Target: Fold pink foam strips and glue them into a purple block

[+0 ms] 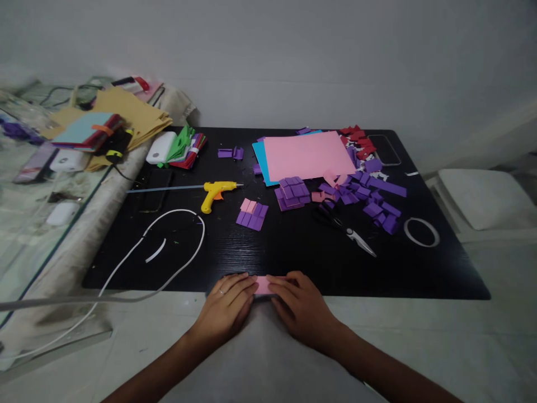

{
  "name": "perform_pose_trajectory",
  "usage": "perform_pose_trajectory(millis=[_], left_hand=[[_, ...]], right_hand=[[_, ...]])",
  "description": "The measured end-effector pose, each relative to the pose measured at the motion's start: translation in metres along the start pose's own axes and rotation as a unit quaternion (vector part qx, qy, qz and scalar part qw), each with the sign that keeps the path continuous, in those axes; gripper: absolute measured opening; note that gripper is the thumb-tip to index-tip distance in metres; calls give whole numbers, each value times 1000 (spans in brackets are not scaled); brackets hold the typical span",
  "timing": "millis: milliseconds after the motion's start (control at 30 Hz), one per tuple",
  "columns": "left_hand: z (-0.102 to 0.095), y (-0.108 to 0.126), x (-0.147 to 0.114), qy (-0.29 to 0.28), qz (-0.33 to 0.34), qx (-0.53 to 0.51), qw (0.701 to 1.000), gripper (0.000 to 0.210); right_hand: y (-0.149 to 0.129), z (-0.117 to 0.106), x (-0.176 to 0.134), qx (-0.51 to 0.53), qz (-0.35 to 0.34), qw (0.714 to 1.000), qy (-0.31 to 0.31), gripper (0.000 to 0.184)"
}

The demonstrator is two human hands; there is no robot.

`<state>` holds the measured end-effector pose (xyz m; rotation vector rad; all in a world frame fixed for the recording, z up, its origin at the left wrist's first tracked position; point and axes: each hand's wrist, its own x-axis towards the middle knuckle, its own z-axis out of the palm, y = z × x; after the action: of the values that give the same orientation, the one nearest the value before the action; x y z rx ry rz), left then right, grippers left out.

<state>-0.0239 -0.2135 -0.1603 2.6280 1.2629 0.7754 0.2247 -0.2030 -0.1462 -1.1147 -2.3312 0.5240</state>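
At the front edge of the black table a folded pink paper strip (263,285) lies between my two hands. The fingers of my left hand (229,299) press together on its left end. My right hand (300,305) grips the right end in the same way. Only the middle of the strip shows; the fingers cover both ends. Farther up the table are a small purple-and-pink folded paper square (251,215) and a stack of purple paper squares (292,193). Black-handled scissors (350,232) lie half open to the right.
A yellow glue gun (218,193) with a long glue stick lies left of centre. A white cable (201,240) loops across the left. Pink sheets (308,155) rest at the back, beside purple paper pieces (380,210). A white tape ring (422,232) is near the right edge.
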Motion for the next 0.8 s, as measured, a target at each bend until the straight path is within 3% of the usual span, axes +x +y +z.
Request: perform_pose_trajectory(millis=[367, 567, 800], left_hand=[[2, 2, 4, 6, 4, 10, 1000, 27], [0, 2, 6, 7, 6, 37, 999, 33], [-14, -9, -1, 8, -5, 50, 999, 34]], right_hand=[[25, -21, -31, -54, 32, 992, 112, 19], [28, -21, -32, -48, 34, 990, 125, 18], [27, -19, -30, -49, 46, 989, 133, 19]])
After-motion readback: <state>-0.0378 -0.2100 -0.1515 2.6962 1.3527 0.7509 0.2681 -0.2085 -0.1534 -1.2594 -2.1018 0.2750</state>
